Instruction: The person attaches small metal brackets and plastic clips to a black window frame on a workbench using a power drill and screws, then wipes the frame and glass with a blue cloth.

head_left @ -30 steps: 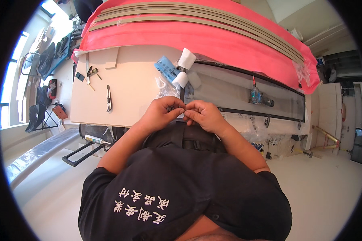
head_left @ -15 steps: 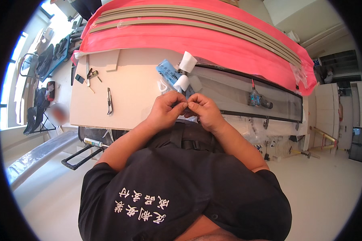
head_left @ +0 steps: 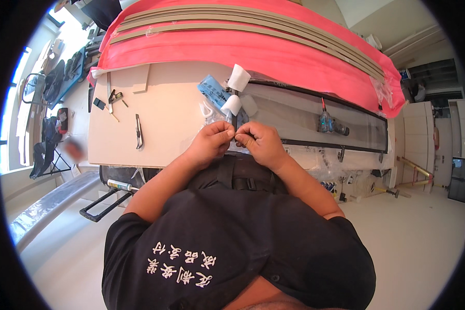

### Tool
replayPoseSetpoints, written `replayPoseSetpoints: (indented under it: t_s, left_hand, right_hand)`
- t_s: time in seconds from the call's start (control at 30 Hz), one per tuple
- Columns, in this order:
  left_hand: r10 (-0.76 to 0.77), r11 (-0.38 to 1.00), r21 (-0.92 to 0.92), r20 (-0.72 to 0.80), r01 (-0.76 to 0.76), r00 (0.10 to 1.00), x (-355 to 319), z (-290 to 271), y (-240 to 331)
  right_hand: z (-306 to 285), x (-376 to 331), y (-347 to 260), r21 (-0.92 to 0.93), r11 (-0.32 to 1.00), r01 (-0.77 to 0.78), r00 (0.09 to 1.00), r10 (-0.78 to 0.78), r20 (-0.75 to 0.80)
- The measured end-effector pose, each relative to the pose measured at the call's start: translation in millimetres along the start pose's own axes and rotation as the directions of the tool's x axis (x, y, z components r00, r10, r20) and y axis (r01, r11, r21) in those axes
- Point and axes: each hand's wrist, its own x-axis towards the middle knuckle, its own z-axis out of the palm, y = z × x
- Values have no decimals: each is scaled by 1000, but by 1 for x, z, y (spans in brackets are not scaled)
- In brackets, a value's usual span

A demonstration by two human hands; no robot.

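Both grips, left hand (head_left: 210, 143) and right hand (head_left: 258, 144), pinch something tiny (too small to identify) at the pale table (head_left: 165, 111) edge, beside crinkled clear plastic bags (head_left: 212, 111).

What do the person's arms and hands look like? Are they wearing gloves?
No gloves: the left hand and right hand are bare, as are both forearms. Short black sleeves of a black shirt reach about the elbows. No watch or rings show.

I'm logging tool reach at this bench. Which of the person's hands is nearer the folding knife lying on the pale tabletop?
Left. The left hand is at the table's near edge, just right of the folding knife; the right hand is farther right, beyond the left hand.
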Motion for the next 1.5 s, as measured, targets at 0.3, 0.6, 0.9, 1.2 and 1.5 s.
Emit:
replayPoseSetpoints:
  t_s: [0.3, 0.6, 0.9, 1.2, 1.5]
  left_hand:
    - [68, 998, -5, -92, -69, 993, -1, 5, 2]
    - [14, 1000, -26, -8, -15, 1000, -4, 6, -1]
    - [277, 912, 306, 28, -272, 960, -3, 10, -14]
    - [329, 910, 296, -87, -291, 940, -9, 5, -9]
    - [263, 934, 288, -161, -210, 951, -12, 10, -1]
  right_hand:
    - [2, 0, 5, 499, 846, -186, 983, 160, 94]
    - [-8, -2, -5, 605, 768, -213, 977, 176, 120]
    - [-11, -7, -18, 371, 904, -214, 976, 179, 127]
    - [0, -12, 1, 327, 945, -8, 997, 33, -71]
    - [5, -10, 6, 134, 991, -12, 995, 25, -96]
